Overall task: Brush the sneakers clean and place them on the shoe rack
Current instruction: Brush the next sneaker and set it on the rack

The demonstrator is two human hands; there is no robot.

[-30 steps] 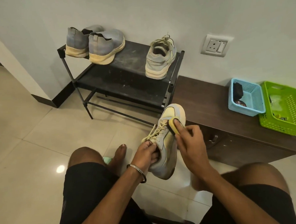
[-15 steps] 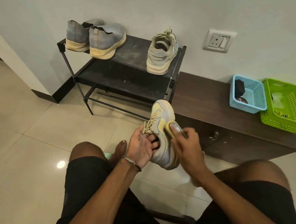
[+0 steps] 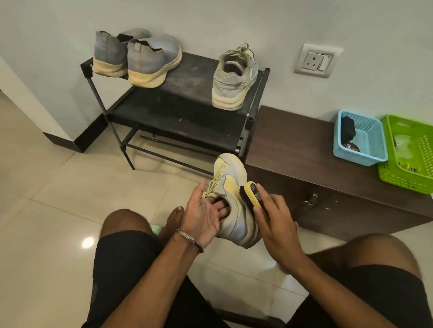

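A: Obs. Left hand (image 3: 203, 216) grips held sneaker (image 3: 233, 200) at collar, fingers inside. Long axis runs near-to-far, toe toward shoe rack (image 3: 182, 115).

B: Right hand (image 3: 273, 213) clasps brush (image 3: 250, 193) against sneaker's right flank; right hand nearer brush work.

A: Count, left to right: two grey sneakers (image 3: 134, 59), one pale sneaker (image 3: 233, 80) on rack, one held. One brush.

My black metal shoe rack (image 3: 182, 110) carries two grey knit sneakers (image 3: 139, 58) and one beige laced sneaker (image 3: 233, 80). Beside it, the dark brown wooden bench (image 3: 297, 144) bears a light blue plastic basket (image 3: 370, 153) and a green plastic basket (image 3: 416, 173).
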